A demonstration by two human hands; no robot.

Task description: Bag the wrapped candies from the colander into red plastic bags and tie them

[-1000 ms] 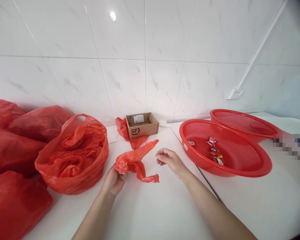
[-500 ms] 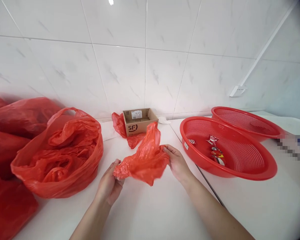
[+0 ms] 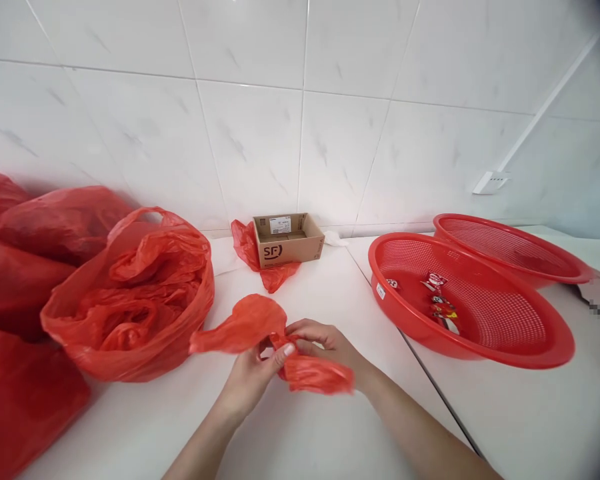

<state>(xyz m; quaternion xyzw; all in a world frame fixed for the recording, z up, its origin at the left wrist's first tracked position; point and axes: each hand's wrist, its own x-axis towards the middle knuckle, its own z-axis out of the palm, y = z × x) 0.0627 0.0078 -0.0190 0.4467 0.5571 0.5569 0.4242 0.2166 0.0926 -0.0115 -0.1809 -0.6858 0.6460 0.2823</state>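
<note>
A thin red plastic bag is bunched between my two hands above the white table. My left hand pinches its gathered middle, thumb on top. Close against it, my right hand has its fingers curled round the same twisted part. One end of the bag spreads out to the left, and the other hangs to the right below my right hand. Some of the fingertips are hidden in the plastic.
Left, a large red bag holds crumpled red bags, beside more full red bags. An open cardboard box stands by the wall on red plastic. On the right are two red baskets, the nearer holding small packets.
My hands have come together, the right one moving left. The bag, earlier stretched between them, is now gathered in the middle with its ends pointing left and right. The view has shifted slightly.
</note>
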